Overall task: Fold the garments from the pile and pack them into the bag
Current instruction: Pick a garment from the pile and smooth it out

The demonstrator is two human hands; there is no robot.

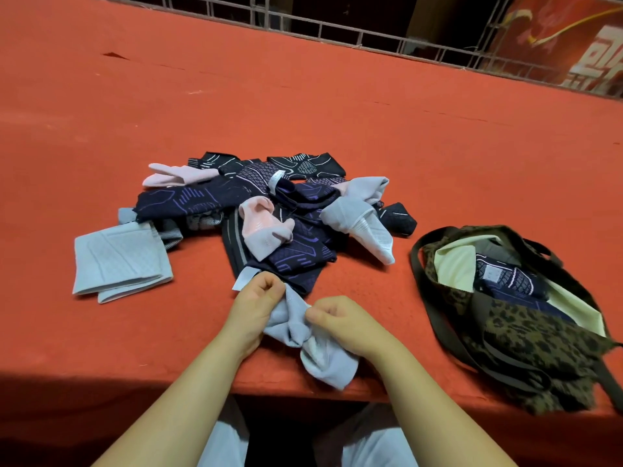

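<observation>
A pile of garments (269, 210) in dark navy, black, pink and pale grey lies in the middle of the red table (303, 96). A pale blue-grey garment (323, 358) hangs bunched between my hands at the table's near edge. My left hand (256, 305) pinches its upper left part, just below the pile. My right hand (340, 318) pinches it beside that. A leopard-print bag (526, 338) with a pale yellow lining lies open at the right, with a dark folded garment (505, 278) inside it.
A pale blue folded piece (118, 264) lies flat left of the pile. The bag's dark straps (418, 261) loop toward the pile. A metal railing (337, 32) runs along the table's far edge. The near edge is right under my wrists.
</observation>
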